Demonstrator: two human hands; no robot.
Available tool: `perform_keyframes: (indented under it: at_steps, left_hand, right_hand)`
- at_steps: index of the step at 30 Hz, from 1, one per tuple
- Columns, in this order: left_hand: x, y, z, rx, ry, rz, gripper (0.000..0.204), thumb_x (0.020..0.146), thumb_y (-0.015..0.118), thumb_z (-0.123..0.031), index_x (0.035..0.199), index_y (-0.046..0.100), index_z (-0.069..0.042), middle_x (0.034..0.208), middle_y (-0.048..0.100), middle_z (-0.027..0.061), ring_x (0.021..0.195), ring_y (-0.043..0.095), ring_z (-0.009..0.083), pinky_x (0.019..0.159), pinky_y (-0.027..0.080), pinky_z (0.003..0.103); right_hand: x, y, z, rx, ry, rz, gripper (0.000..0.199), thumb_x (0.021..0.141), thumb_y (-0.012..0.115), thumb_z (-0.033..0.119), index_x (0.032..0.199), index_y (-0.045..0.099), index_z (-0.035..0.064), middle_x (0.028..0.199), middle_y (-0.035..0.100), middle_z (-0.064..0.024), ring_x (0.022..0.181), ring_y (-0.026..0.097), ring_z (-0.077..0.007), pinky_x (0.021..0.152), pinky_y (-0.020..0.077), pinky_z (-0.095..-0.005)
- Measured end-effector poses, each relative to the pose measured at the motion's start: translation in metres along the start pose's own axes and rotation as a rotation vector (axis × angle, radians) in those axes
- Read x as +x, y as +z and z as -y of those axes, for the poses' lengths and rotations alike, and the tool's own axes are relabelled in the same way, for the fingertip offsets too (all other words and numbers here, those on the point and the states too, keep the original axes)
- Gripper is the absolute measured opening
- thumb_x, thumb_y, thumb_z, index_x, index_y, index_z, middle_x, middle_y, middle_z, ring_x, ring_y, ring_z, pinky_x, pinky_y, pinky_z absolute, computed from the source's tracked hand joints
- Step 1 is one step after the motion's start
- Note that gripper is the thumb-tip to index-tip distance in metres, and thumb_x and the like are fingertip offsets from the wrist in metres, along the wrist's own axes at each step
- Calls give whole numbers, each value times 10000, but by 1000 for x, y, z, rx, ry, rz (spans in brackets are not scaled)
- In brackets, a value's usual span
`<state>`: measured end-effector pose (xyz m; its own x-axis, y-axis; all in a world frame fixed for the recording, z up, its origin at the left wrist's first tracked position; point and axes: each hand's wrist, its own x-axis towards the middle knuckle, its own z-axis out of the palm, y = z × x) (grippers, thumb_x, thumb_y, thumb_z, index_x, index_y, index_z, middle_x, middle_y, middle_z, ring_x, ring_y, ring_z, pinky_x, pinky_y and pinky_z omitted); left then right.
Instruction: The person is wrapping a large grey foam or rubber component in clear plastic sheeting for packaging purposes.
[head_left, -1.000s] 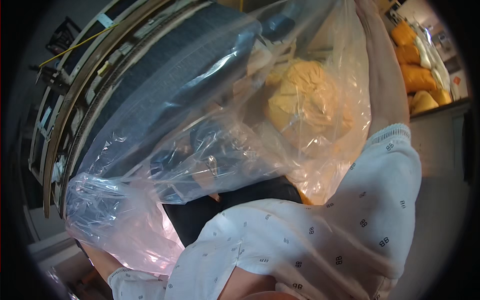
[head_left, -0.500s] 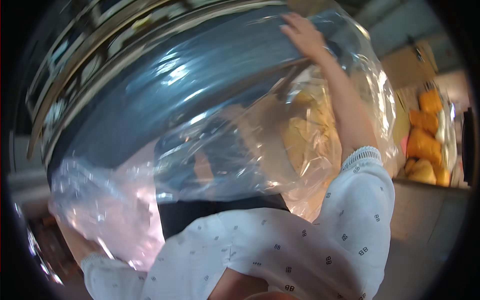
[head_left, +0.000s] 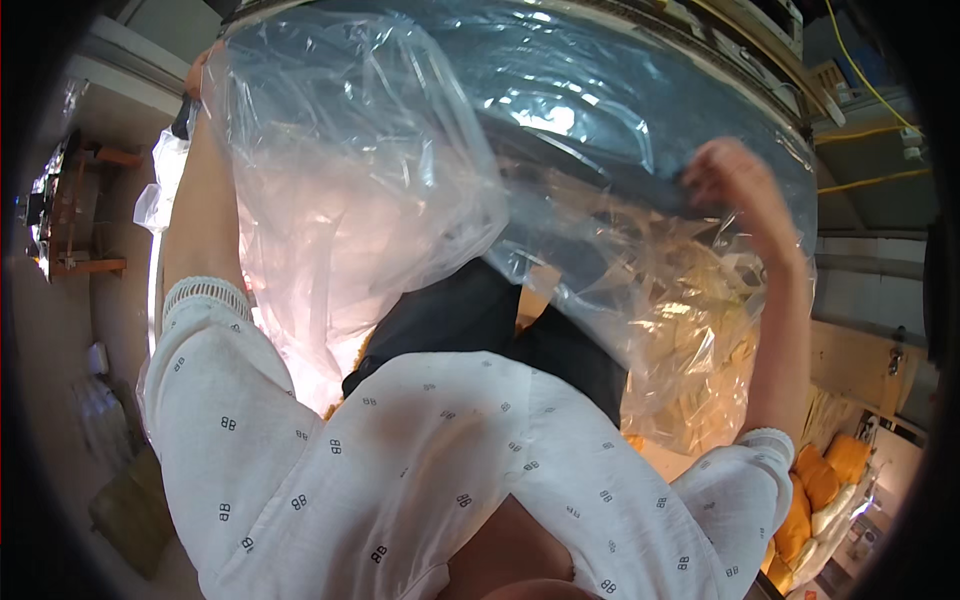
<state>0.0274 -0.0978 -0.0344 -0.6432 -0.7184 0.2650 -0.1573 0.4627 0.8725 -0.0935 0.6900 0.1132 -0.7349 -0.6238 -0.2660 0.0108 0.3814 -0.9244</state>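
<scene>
A large clear plastic sheet point(head_left: 370, 150) drapes in glossy folds over a wide, dark blue-grey surface point(head_left: 600, 95) in front of me. At the far left, my left hand point(head_left: 203, 72) is raised at the edge of the sheet. The film hangs from it in a loose, billowing fold, though its fingers are mostly hidden. Over on the right, my right hand point(head_left: 738, 185) hovers above or against the covered surface. Its fingers look curled but are smeared by motion, so I cannot see whether they grip the film.
Slatted wooden framing point(head_left: 770, 50) runs behind the covered surface. Orange cushion-like things point(head_left: 820, 480) are heaped at the lower right, near a tan panel point(head_left: 860, 365). A yellow cord point(head_left: 860, 70) hangs at the upper right. An orange-brown wooden frame point(head_left: 95, 210) stands at the far left.
My view has turned. My left hand has come up from the lower left, lifting the plastic into a billow. My right hand has gone from stretched flat on the film to curled, nearer me.
</scene>
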Motion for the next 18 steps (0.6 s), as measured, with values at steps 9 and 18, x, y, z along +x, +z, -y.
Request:
perform_keyframes:
  at_steps: [9, 18]
  left_hand:
    - [26, 16, -8, 82, 149, -92, 259, 821, 605, -288, 928, 631, -54, 764, 621, 18, 683, 573, 128, 631, 466, 256]
    - [-49, 57, -81, 98, 412, 27, 338, 823, 594, -373, 919, 661, -56, 796, 640, 34, 737, 575, 127, 699, 447, 242]
  right_hand:
    - [12, 249, -58, -60, -679, 263, 204, 806, 580, 112, 986, 584, 18, 1049, 546, -96, 943, 527, -159, 762, 438, -294]
    - [-75, 66, 53, 772, -617, 45, 403, 865, 423, 381, 907, 602, 23, 900, 592, -95, 866, 559, -217, 820, 439, -343]
